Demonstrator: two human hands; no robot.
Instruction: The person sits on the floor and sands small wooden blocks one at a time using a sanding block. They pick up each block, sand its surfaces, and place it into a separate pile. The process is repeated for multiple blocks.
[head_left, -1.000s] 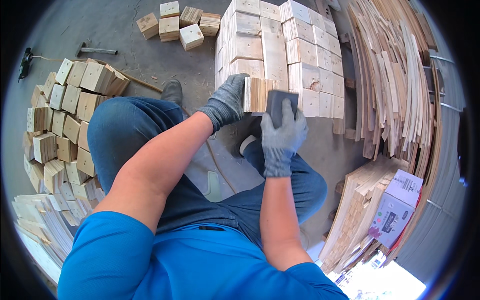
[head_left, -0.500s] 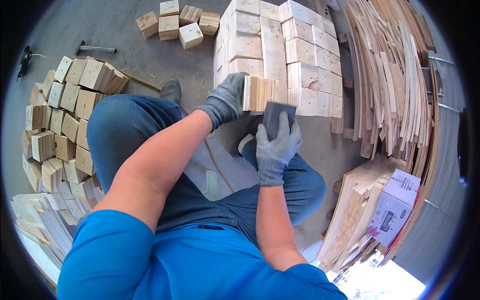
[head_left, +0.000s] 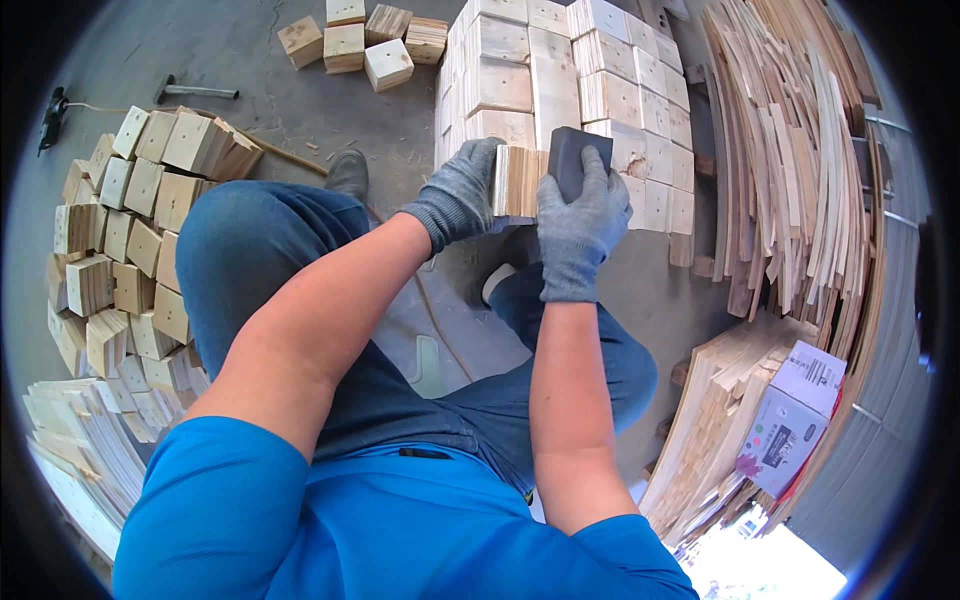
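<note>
My gloved left hand (head_left: 462, 192) grips a layered plywood block (head_left: 515, 182) by its left side, in front of the tall block stack. My gloved right hand (head_left: 586, 222) is closed on a dark grey sanding block (head_left: 572, 158), its fingers lying over the face. The sanding block is tilted and sits at the right edge of the plywood block; whether the two touch I cannot tell. Behind both hands rises the stack of pale wooden blocks (head_left: 612, 95), several rows high. Both gloves are grey knit.
Loose wooden blocks (head_left: 343, 48) lie on the floor beyond. A hammer (head_left: 200, 91) rests at the far left, above a large pile of blocks (head_left: 142, 190). Long wood strips (head_left: 775, 150) line the right, with a printed carton (head_left: 790, 425) nearer me. A hose (head_left: 432, 315) crosses the floor.
My right hand has moved up and to the right with the sanding block, from the plywood block's lower right corner to beside its right edge. My left hand keeps its hold.
</note>
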